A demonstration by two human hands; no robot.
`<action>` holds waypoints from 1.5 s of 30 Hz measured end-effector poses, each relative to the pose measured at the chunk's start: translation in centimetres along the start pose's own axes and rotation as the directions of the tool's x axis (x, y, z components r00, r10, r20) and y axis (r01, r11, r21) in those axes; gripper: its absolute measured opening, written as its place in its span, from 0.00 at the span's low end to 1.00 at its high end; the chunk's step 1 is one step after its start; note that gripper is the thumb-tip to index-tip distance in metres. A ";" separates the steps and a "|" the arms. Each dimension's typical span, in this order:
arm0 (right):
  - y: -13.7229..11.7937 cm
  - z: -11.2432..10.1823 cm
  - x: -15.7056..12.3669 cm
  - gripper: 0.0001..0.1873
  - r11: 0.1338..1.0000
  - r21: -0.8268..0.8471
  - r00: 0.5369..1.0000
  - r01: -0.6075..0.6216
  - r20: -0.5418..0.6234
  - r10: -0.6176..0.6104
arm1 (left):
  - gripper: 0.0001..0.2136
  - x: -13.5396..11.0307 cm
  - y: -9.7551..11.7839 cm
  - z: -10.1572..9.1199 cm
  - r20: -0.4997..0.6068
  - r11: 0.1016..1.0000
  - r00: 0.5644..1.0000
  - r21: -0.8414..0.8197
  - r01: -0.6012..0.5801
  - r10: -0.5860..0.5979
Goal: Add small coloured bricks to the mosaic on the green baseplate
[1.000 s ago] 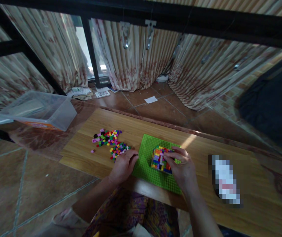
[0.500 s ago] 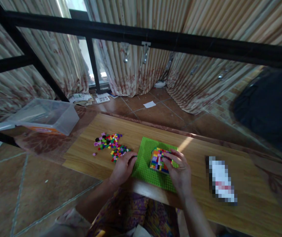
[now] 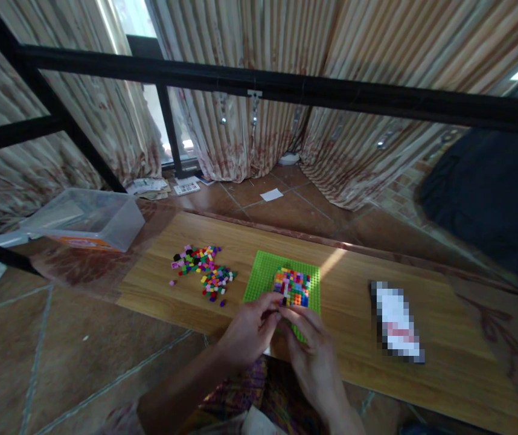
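A green baseplate (image 3: 263,275) lies on the wooden board (image 3: 358,338), with a multicoloured block of small bricks (image 3: 292,286) built on it. My left hand (image 3: 250,329) and my right hand (image 3: 310,350) meet at the plate's near edge, just in front of the block. Their fingertips are pinched together around a tiny dark piece that I cannot name. A loose heap of small coloured bricks (image 3: 204,269) lies to the left of the plate, apart from both hands.
A clear plastic tub (image 3: 87,219) stands at the far left beside the board. A blurred-out flat object (image 3: 395,320) lies on the board to the right. Black metal bars (image 3: 286,90) cross overhead. Curtains and a tiled floor lie beyond.
Both hands have drawn back from the block to the plate's near edge and come together. The left hand left the plate's left side. The camera tilted up a little.
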State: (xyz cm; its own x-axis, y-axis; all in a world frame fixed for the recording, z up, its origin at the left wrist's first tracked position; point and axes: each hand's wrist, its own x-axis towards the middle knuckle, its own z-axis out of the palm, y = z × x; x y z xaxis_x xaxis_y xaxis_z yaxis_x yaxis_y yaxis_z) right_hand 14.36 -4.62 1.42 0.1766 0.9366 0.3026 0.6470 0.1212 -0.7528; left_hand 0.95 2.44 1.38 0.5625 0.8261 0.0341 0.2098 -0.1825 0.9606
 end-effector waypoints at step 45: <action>7.0 1.7 5.0 0.12 0.948 0.183 0.898 -0.259 -0.317 0.306 | 0.12 -3.5 -5.7 -7.2 -0.337 0.885 0.941 0.432 0.175 -0.021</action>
State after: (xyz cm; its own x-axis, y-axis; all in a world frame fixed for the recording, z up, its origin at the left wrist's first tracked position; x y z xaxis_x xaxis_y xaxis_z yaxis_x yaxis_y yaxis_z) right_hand 18.50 1.50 -3.29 0.5920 0.7734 0.2266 0.4318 -0.0670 -0.8995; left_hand -7.99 4.42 -2.23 0.2555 0.9611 0.1047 0.6293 -0.2476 0.7367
